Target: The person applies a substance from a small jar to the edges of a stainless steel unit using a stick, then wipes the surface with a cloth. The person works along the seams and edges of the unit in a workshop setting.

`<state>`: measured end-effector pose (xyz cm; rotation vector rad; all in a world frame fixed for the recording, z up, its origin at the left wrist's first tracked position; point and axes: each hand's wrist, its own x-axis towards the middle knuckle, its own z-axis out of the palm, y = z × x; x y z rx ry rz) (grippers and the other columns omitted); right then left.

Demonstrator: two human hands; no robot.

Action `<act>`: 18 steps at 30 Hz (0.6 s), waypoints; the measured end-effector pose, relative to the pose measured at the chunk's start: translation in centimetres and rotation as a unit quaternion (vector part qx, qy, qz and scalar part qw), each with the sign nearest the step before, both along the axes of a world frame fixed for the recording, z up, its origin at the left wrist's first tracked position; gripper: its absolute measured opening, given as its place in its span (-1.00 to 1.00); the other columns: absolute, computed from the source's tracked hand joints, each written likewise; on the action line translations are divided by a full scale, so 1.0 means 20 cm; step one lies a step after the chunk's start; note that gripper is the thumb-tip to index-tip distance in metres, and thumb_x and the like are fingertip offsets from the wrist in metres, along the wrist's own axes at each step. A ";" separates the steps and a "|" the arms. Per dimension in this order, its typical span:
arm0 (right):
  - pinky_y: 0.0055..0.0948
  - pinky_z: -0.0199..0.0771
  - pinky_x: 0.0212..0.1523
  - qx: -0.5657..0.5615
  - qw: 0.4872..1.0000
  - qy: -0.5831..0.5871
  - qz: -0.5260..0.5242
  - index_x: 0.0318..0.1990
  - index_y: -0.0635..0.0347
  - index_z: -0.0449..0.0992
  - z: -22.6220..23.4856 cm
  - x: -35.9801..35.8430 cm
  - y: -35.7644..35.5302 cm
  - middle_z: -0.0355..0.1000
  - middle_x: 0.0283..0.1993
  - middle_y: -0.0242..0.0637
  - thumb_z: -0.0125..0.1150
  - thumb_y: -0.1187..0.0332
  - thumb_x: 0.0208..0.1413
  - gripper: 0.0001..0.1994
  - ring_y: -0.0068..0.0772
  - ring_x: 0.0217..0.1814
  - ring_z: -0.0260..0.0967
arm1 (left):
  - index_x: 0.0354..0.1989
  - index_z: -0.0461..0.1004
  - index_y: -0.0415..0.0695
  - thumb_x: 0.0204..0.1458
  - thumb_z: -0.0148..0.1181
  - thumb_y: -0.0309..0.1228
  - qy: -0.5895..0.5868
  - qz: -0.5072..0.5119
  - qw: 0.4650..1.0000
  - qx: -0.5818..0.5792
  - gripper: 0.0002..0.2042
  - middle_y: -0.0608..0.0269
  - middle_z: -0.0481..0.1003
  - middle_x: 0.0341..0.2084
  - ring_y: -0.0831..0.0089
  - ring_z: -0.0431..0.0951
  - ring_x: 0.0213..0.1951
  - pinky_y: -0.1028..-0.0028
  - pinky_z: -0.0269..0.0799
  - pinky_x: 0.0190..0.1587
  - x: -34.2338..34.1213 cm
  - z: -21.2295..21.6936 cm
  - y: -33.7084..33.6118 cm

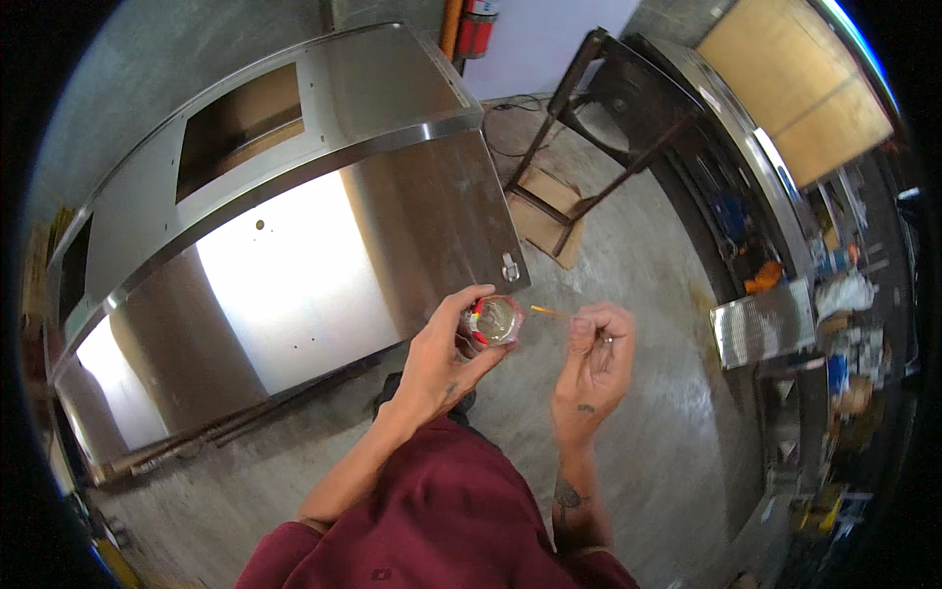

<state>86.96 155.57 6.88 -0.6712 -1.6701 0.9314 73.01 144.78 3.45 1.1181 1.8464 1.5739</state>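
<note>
My left hand [446, 358] grips a small open round tin [494, 321] with a red rim and shiny contents, held at chest height. My right hand [594, 358] pinches a thin orange stick [549, 312], whose tip points left toward the tin and stops just short of it. Both forearms come up from a dark red shirt at the lower edge. Right behind the hands stands a large stainless steel cabinet [294, 255] with a small latch [510, 265] near its lower right corner.
A dark metal frame stand [589, 128] stands on cardboard [549, 211] on the concrete floor. A red fire extinguisher [476, 25] hangs at the back wall. Cluttered steel shelving [775, 324] runs along the right. Metal bars [226, 427] lie on the floor under the cabinet.
</note>
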 end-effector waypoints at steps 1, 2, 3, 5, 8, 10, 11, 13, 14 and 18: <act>-0.48 0.53 -0.08 -0.036 0.999 0.024 0.022 0.05 0.30 0.50 -0.01 -0.04 0.10 0.44 0.00 -0.25 0.27 0.46 0.50 -0.87 -0.51 -0.13 0.42 | 0.43 0.39 -0.08 0.07 0.65 -0.44 0.017 0.026 0.999 0.009 -0.26 0.17 0.66 0.02 0.44 0.67 -0.10 0.40 0.64 -0.08 -0.03 -0.03 0.06; -0.49 0.52 -0.06 -0.063 0.997 0.026 0.030 0.06 0.30 0.48 -0.01 -0.08 0.20 0.45 0.01 -0.27 0.24 0.42 0.52 -0.86 -0.52 -0.12 0.42 | 0.43 0.39 -0.07 0.08 0.64 -0.44 0.017 0.047 0.999 0.011 -0.26 0.16 0.66 0.03 0.44 0.67 -0.09 0.40 0.64 -0.07 -0.06 -0.07 0.12; -0.49 0.51 -0.04 -0.091 0.995 0.028 0.038 0.07 0.29 0.47 0.00 -0.14 0.29 0.45 0.01 -0.28 0.22 0.39 0.54 -0.85 -0.54 -0.11 0.42 | 0.43 0.39 -0.07 0.08 0.64 -0.45 0.018 0.067 0.998 0.012 -0.26 0.16 0.66 0.03 0.44 0.68 -0.08 0.40 0.64 -0.06 -0.09 -0.11 0.15; -0.50 0.51 -0.02 -0.132 0.989 0.043 0.055 0.08 0.28 0.46 -0.02 -0.23 0.46 0.46 0.01 -0.30 0.19 0.34 0.57 -0.82 -0.56 -0.11 0.43 | 0.44 0.37 -0.07 0.10 0.62 -0.47 -0.039 0.097 0.994 -0.001 -0.28 0.14 0.66 0.06 0.42 0.69 -0.03 0.40 0.65 -0.04 -0.15 -0.11 0.22; -0.50 0.50 -0.03 -0.173 0.979 0.068 0.083 0.06 0.26 0.47 -0.08 -0.38 0.71 0.48 -0.01 -0.32 0.19 0.29 0.58 -0.80 -0.58 -0.10 0.44 | 0.42 0.40 -0.07 0.11 0.60 -0.44 -0.053 0.160 0.986 -0.014 -0.31 0.11 0.62 0.10 0.39 0.67 -0.06 0.37 0.62 -0.07 -0.26 -0.13 0.34; -0.50 0.50 -0.04 -0.201 0.972 0.068 0.101 0.05 0.25 0.48 -0.13 -0.47 0.86 0.49 -0.03 -0.35 0.20 0.27 0.58 -0.80 -0.58 -0.09 0.45 | 0.41 0.40 -0.08 0.14 0.59 -0.43 -0.048 0.194 0.980 -0.003 -0.33 0.11 0.63 0.02 0.43 0.66 -0.10 0.41 0.61 -0.11 -0.31 -0.11 0.41; -0.49 0.50 -0.04 -0.204 0.971 0.062 0.108 0.05 0.26 0.48 -0.13 -0.51 0.93 0.49 -0.03 -0.35 0.19 0.27 0.58 -0.79 -0.57 -0.08 0.46 | 0.41 0.40 -0.08 0.15 0.59 -0.43 -0.040 0.210 0.977 0.009 -0.34 0.12 0.63 0.01 0.43 0.66 -0.11 0.42 0.61 -0.12 -0.35 -0.10 0.45; -0.48 0.50 -0.04 -0.214 0.968 0.054 0.123 0.05 0.26 0.48 -0.16 -0.59 1.05 0.49 -0.04 -0.34 0.19 0.25 0.59 -0.78 -0.56 -0.07 0.47 | 0.41 0.39 -0.12 0.16 0.58 -0.43 -0.035 0.243 0.969 0.018 -0.35 0.11 0.63 0.02 0.43 0.66 -0.09 0.41 0.62 -0.11 -0.39 -0.09 0.52; -0.49 0.50 -0.03 -0.216 0.965 0.055 0.136 0.04 0.26 0.48 -0.18 -0.63 1.12 0.50 -0.04 -0.34 0.19 0.24 0.59 -0.77 -0.56 -0.07 0.47 | 0.40 0.39 -0.13 0.16 0.58 -0.44 -0.033 0.263 0.964 0.016 -0.35 0.11 0.62 0.02 0.43 0.66 -0.09 0.41 0.63 -0.11 -0.40 -0.08 0.54; -0.49 0.50 -0.03 -0.224 0.955 0.059 0.183 0.04 0.25 0.49 -0.24 -0.76 1.36 0.51 -0.04 -0.34 0.18 0.21 0.59 -0.75 -0.55 -0.08 0.49 | 0.40 0.38 -0.17 0.17 0.57 -0.46 -0.041 0.345 0.938 0.005 -0.35 0.12 0.61 0.06 0.45 0.65 -0.06 0.45 0.61 -0.09 -0.42 -0.08 0.60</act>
